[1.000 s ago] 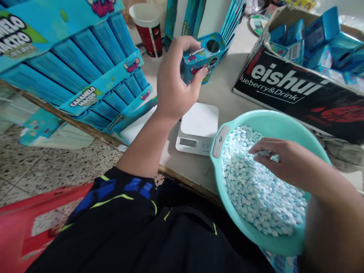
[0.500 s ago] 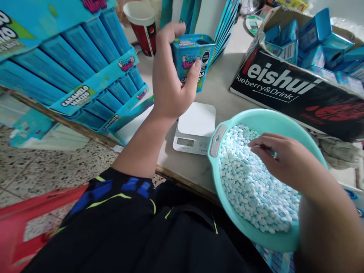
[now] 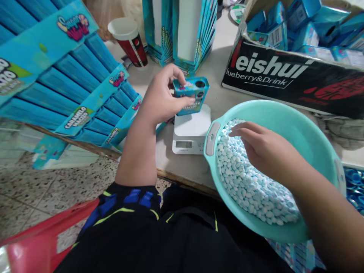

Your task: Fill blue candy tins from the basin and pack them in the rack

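A small blue box with a round dark opening on top is gripped upright between the thumb and fingers of my left hand. It is over the back of a white scale, whose display reads 0.0; whether it touches the plate I cannot tell. My right hand hovers low over pale blue and white candies in a turquoise basin. Its fingers are bent together near the candies by the basin's left handle, and the fingertips' contents are hidden.
Stacked display trays of blue boxes stand at left. Behind are a paper cup and upright blue cartons. A black cardboard box holding blue boxes is at back right. The table's front edge runs before me.
My left hand has lowered the blue box toward the scale. My right hand has shifted toward the basin's left side, its fingers less tightly pinched. The view has shifted slightly.
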Motion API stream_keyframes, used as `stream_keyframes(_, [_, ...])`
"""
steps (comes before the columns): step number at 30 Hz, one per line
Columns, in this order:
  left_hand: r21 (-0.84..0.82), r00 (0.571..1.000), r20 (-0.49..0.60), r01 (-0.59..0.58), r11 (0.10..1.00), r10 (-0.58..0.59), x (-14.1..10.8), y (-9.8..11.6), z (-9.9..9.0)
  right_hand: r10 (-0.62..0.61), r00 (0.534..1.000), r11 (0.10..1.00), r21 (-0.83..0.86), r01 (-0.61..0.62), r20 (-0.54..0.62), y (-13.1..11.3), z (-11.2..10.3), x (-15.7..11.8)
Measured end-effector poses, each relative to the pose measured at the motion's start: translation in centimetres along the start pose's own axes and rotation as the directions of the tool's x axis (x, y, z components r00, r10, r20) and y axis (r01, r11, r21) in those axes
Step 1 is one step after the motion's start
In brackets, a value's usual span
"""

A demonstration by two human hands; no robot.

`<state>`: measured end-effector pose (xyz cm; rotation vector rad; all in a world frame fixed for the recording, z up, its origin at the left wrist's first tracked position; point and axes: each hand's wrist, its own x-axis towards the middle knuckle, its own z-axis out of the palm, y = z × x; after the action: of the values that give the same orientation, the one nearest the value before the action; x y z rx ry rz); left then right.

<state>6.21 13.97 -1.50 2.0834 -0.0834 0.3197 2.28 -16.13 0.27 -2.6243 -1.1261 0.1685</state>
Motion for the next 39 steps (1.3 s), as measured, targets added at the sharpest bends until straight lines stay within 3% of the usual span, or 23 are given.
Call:
stream_keyframes(3, [0.042, 0.977, 0.21, 0.02, 0.999, -0.029, -0.5, 0.3, -0.2, 0.022, 0.998, 0.981, -0.191, -0.012, 0.051, -1.3, 1.5, 0.8])
stream_keyframes(6, [0.03, 0.959, 0.283, 0.016, 0.999, -0.023, -0.6, 0.7, -0.5, 0.086, 0.991, 0.949, -0.31, -0.05, 0.105, -2.4, 2.4, 1.5])
stream_keyframes(9, [-0.128, 0.982, 0.187, 0.011, 0.992, 0.013, -0.7, 1.2, -0.4, 0.131, 0.984, 0.938, -0.336, -0.084, 0.119, -3.0, 2.6, 1.7])
stream_keyframes(12, [-0.246, 0.998, -0.005, -0.054, 0.968, 0.055, -0.5, 1.4, 0.0, 0.145, 0.983, 0.939, -0.329, -0.101, 0.114, -3.1, 2.7, 1.7])
stream_keyframes(17, [-0.284, 0.963, -0.24, -0.187, 0.94, 0.12, 0.1, 0.8, 0.3, 0.15, 0.983, 0.947, -0.3, -0.112, 0.106, -3.2, 3.0, 1.8])
stream_keyframes(26, [-0.202, 0.953, -0.271, -0.197, 0.959, 0.139, 1.4, -1.7, -0.2, 0.127, 0.987, 0.954, -0.285, -0.094, 0.102, -3.0, 3.0, 1.9])
stream_keyframes(28, [-0.145, 0.934, -0.317, -0.219, 0.965, 0.165, 1.5, -2.1, 0.0, 0.138, 0.987, 0.972, -0.204, -0.118, 0.085, -2.5, 2.7, 1.8])
stream_keyframes(31, [0.05, 0.873, -0.385, -0.303, 0.952, 0.298, 0.6, -1.2, 0.7, 0.236, 0.971, 0.966, 0.101, -0.239, 0.032, -1.5, 1.7, 1.8])
stream_keyframes(34, [0.143, 0.794, -0.352, -0.478, 0.867, 0.495, -1.7, 2.0, 2.2, 0.378, 0.925, 0.822, 0.472, -0.319, -0.031, -0.7, 0.4, 1.9])
stream_keyframes(36, [0.09, 0.767, -0.252, -0.589, 0.803, 0.59, -3.6, 5.0, 3.9, 0.428, 0.903, 0.697, 0.654, -0.295, -0.049, -0.6, 0.0, 2.0])
stream_keyframes(39, [0.122, 0.782, 0.081, -0.623, 0.773, 0.618, -6.1, 9.1, 7.1, 0.41, 0.91, 0.484, 0.86, -0.161, -0.061, -0.4, 0.3, 2.2])
